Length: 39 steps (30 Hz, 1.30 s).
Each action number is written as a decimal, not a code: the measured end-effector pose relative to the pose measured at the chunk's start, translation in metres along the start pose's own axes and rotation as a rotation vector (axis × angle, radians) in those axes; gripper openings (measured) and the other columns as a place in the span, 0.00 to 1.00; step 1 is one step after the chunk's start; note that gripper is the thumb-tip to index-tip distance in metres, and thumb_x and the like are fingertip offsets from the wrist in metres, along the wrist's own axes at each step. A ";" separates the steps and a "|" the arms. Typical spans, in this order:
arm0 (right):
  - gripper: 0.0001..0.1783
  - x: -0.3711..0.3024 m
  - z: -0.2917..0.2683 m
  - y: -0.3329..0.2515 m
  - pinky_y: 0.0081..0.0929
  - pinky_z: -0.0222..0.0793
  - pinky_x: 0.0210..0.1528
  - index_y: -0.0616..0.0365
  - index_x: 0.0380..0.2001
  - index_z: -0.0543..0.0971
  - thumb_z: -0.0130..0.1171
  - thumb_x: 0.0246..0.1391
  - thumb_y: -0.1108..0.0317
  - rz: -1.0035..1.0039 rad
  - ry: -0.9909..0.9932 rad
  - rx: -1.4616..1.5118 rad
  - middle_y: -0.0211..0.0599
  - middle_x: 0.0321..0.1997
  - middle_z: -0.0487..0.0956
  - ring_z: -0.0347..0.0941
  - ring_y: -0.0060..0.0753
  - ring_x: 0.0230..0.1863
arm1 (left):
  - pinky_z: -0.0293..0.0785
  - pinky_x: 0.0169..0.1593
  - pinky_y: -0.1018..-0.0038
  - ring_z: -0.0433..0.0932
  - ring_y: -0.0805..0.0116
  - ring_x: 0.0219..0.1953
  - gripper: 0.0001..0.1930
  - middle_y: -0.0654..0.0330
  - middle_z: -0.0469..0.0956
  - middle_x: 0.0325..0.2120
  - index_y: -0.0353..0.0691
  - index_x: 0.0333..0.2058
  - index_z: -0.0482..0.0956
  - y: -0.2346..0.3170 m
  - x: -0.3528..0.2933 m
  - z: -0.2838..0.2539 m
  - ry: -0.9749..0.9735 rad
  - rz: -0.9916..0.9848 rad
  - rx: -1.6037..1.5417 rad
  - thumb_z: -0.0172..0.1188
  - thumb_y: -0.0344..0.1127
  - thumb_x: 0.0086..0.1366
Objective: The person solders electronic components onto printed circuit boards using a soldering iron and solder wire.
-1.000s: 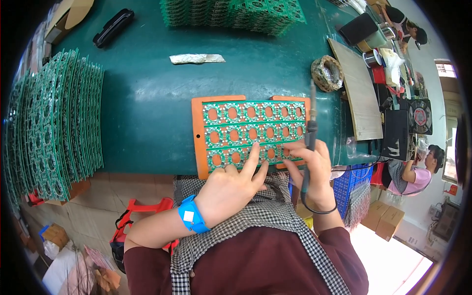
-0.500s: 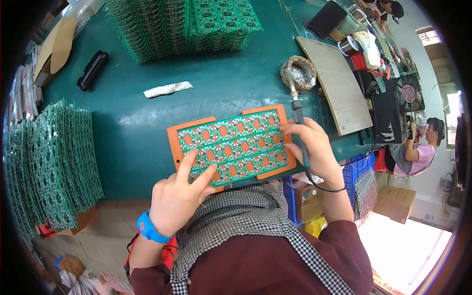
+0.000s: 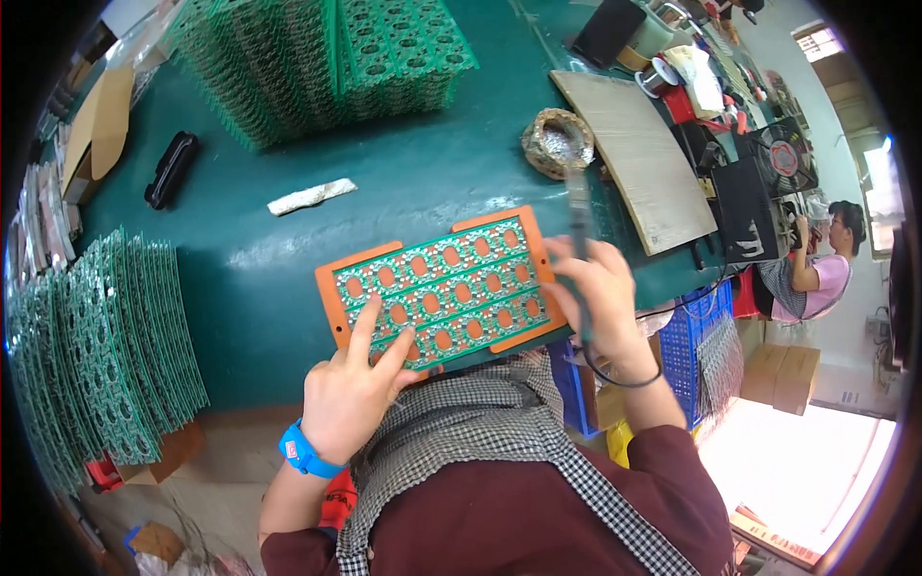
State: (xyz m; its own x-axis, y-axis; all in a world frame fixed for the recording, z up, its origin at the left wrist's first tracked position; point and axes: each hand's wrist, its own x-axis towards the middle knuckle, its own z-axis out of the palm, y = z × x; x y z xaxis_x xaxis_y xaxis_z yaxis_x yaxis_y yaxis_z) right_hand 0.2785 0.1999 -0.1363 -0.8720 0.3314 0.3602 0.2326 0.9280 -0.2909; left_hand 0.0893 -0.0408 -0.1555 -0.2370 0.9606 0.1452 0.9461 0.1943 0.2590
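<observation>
Green, perforated circuit-board panel (image 3: 441,278), in orange rectangular tray (image 3: 329,298) at green bench (image 3: 245,317)'s near edge; likely light, stiff, fragile: take by edges. Your left hand (image 3: 351,394): fingers spread over panel. Your right hand (image 3: 605,293): curled around slim, dark soldering iron (image 3: 579,221).

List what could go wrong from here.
1. Burn: the right hand holds the iron, and the left hand's fingers are on the board. If the tip is hot, a swing leftward could catch them.
2. Snag: the cord loops by the right wrist and might tug the iron.
3. Slip: the jig sits close to the table's near edge, so a bump could tip it.
</observation>
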 end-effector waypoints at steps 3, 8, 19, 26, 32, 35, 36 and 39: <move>0.15 -0.041 -0.003 0.028 0.34 0.71 0.44 0.58 0.38 0.69 0.62 0.49 0.78 0.305 0.784 0.006 0.48 0.47 0.77 0.76 0.39 0.43 | 0.69 0.20 0.77 0.72 0.73 0.18 0.21 0.54 0.71 0.50 0.50 0.46 0.79 -0.001 -0.020 0.001 0.212 -0.098 -0.247 0.59 0.53 0.59; 0.16 -0.066 -0.018 0.092 0.26 0.71 0.42 0.62 0.39 0.67 0.63 0.54 0.70 0.828 0.960 -0.183 0.49 0.47 0.75 0.74 0.33 0.43 | 0.71 0.26 0.70 0.75 0.61 0.24 0.27 0.51 0.75 0.39 0.35 0.43 0.78 0.003 -0.046 0.015 0.441 -0.113 -0.391 0.40 0.55 0.71; 0.29 -0.032 -0.015 0.111 0.37 0.71 0.39 0.59 0.36 0.70 0.66 0.47 0.45 1.162 0.871 -0.353 0.41 0.28 0.78 0.76 0.44 0.31 | 0.66 0.25 0.72 0.75 0.62 0.25 0.29 0.49 0.77 0.30 0.29 0.40 0.77 -0.006 -0.092 -0.002 0.693 -0.395 -0.481 0.37 0.52 0.72; 0.25 -0.028 0.022 0.152 0.31 0.68 0.39 0.64 0.37 0.68 0.70 0.46 0.60 0.804 1.313 0.018 0.42 0.36 0.71 0.69 0.36 0.35 | 0.71 0.29 0.70 0.78 0.57 0.29 0.25 0.48 0.77 0.30 0.30 0.41 0.76 -0.001 -0.090 -0.004 0.659 -0.367 -0.508 0.39 0.49 0.72; 0.21 -0.043 -0.040 0.083 0.30 0.63 0.43 0.59 0.38 0.65 0.66 0.50 0.63 0.708 1.506 0.210 0.34 0.36 0.66 0.62 0.30 0.39 | 0.66 0.27 0.74 0.72 0.65 0.24 0.23 0.51 0.76 0.33 0.31 0.45 0.75 -0.003 -0.086 0.000 0.709 -0.409 -0.539 0.39 0.47 0.73; 0.16 -0.054 -0.080 0.044 0.26 0.62 0.48 0.56 0.36 0.65 0.63 0.52 0.68 0.760 1.532 0.416 0.32 0.37 0.68 0.64 0.28 0.40 | 0.59 0.25 0.78 0.63 0.75 0.21 0.23 0.55 0.76 0.35 0.32 0.50 0.72 -0.005 -0.079 0.001 0.756 -0.510 -0.680 0.38 0.46 0.73; 0.14 -0.067 -0.088 0.046 0.26 0.62 0.48 0.55 0.35 0.65 0.62 0.53 0.69 0.666 1.354 0.499 0.30 0.36 0.68 0.64 0.28 0.40 | 0.55 0.24 0.80 0.58 0.80 0.20 0.24 0.57 0.76 0.36 0.32 0.52 0.71 -0.006 -0.074 0.000 0.770 -0.553 -0.765 0.37 0.46 0.74; 0.11 -0.062 -0.091 0.014 0.23 0.62 0.46 0.54 0.30 0.66 0.60 0.53 0.73 0.612 1.145 0.568 0.26 0.33 0.67 0.64 0.24 0.39 | 0.50 0.23 0.82 0.54 0.85 0.20 0.25 0.61 0.75 0.36 0.33 0.57 0.66 -0.003 -0.043 -0.006 0.603 -0.524 -1.075 0.36 0.48 0.74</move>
State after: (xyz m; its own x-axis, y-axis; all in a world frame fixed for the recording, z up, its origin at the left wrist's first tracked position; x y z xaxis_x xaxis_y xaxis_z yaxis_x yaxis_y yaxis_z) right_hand 0.3749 0.2080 -0.0818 0.1917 0.8570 0.4783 -0.0007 0.4874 -0.8732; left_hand 0.0955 -0.0843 -0.1565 -0.8390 0.5302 0.1218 0.1383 -0.0087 0.9903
